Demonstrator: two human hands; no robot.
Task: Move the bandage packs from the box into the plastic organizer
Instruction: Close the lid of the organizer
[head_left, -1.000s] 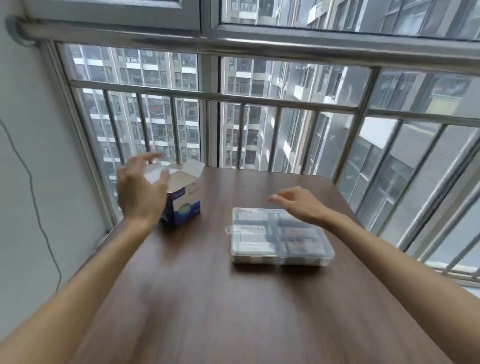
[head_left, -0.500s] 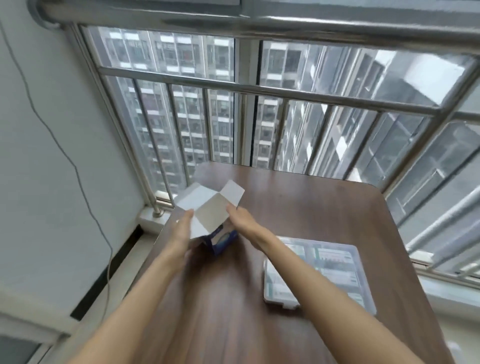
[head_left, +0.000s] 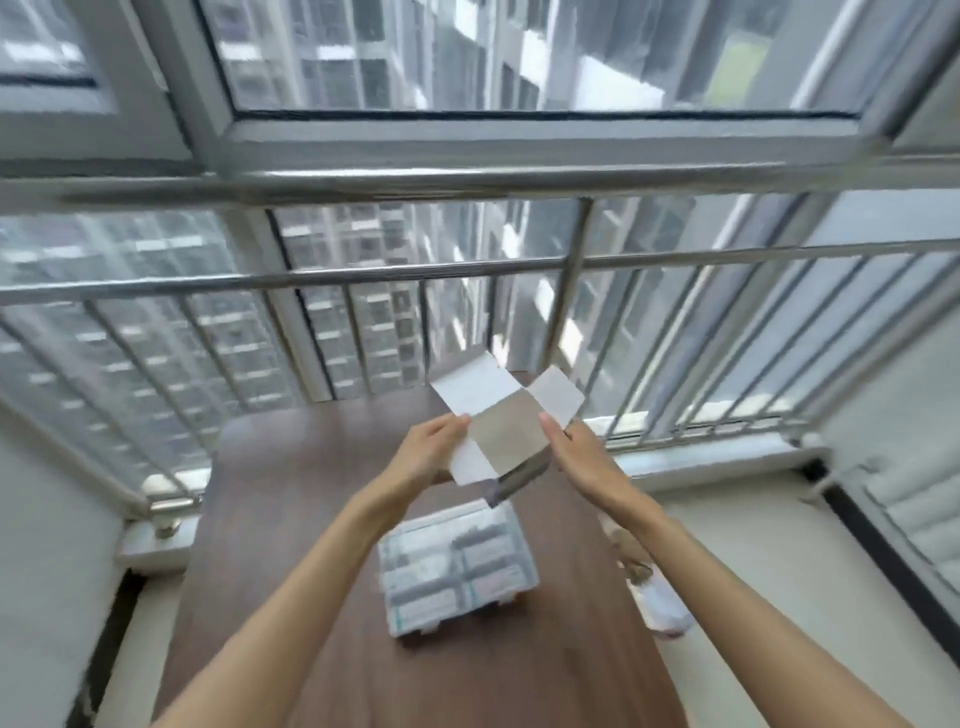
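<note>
Blurred table (head_left: 291, 519), box (head_left: 511, 431) contents (hidden)

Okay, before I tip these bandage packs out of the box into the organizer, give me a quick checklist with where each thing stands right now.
1. Box held on both sides, by left hand and right hand: ok.
2. Box flaps open: ok.
3. Box lifted above the plastic organizer: ok.
4. Organizer lid open: cannot tell, the picture is blurred.
5. Packs still in the box: cannot tell, none visible.
6. Organizer resting fully on the table: ok.
</note>
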